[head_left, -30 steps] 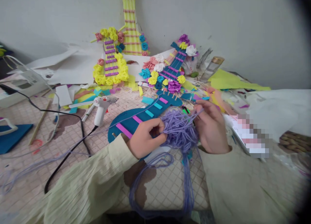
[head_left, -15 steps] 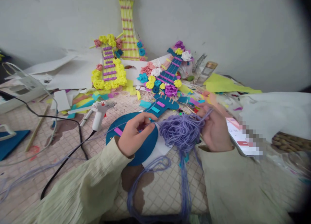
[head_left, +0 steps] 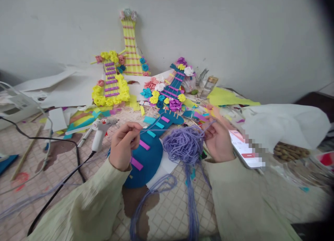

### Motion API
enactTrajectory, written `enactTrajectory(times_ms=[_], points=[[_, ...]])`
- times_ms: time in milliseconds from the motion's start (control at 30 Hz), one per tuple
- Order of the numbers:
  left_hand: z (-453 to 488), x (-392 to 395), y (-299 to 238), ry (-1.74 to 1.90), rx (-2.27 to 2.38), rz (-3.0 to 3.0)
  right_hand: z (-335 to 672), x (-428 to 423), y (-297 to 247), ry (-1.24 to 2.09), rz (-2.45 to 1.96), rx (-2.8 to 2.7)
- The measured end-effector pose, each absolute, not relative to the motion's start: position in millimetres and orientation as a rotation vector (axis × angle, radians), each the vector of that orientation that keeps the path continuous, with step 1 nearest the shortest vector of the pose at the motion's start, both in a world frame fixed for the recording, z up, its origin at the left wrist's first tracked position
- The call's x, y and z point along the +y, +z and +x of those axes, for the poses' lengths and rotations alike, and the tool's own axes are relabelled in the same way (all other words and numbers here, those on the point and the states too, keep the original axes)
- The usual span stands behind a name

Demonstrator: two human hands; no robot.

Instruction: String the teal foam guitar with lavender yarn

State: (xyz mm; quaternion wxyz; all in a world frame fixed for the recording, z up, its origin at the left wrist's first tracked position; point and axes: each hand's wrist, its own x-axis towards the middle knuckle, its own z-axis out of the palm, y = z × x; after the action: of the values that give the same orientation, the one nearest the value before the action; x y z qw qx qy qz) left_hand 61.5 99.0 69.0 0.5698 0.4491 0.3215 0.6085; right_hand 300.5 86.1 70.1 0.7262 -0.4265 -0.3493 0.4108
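Between my hands lies a loose tangle of purple yarn (head_left: 184, 145), with long strands trailing off the table's front edge. My left hand (head_left: 125, 145) pinches a single strand that runs taut to the right, toward the tangle. My right hand (head_left: 219, 138) has its fingers closed on yarn at the tangle's right side. Under the left hand and the strand lies a blue guitar-shaped cutout (head_left: 151, 157) with magenta and light-blue strips across it and small pegs at its far end. White paper (head_left: 163, 171) sticks out from beneath the cutout and the yarn.
A white glue gun (head_left: 99, 134) with a black cord lies left. Behind stand flower-trimmed yellow guitars (head_left: 132, 49) and a blue one (head_left: 176, 84). Right are a phone (head_left: 246, 150), a white bag (head_left: 287, 126) and peanuts (head_left: 289, 152). Paper scraps litter the back.
My left hand has moved left, away from the tangle, drawing the strand straight. The right hand still holds yarn beside the tangle. The camera view has shifted upward and right.
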Motion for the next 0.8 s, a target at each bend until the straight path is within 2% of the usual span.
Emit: enactTrajectory(times_ms=[167,367,500,800], points=[[62.2,98.9,69.0,1.539,0.727,1.053,299.7,84.9,66.4,0.83,-0.946,-0.82],[57.5,100.7,79.5,1.759,0.666,0.99,298.3,81.1,56.3,0.456,-1.092,-1.082],[52.7,100.6,82.9,1.824,0.681,0.976,294.9,75.6,59.0,0.321,-1.114,-1.254],[55.2,102.9,75.8,1.765,0.718,1.005,291.0,70.0,64.4,0.314,-1.15,-1.304]])
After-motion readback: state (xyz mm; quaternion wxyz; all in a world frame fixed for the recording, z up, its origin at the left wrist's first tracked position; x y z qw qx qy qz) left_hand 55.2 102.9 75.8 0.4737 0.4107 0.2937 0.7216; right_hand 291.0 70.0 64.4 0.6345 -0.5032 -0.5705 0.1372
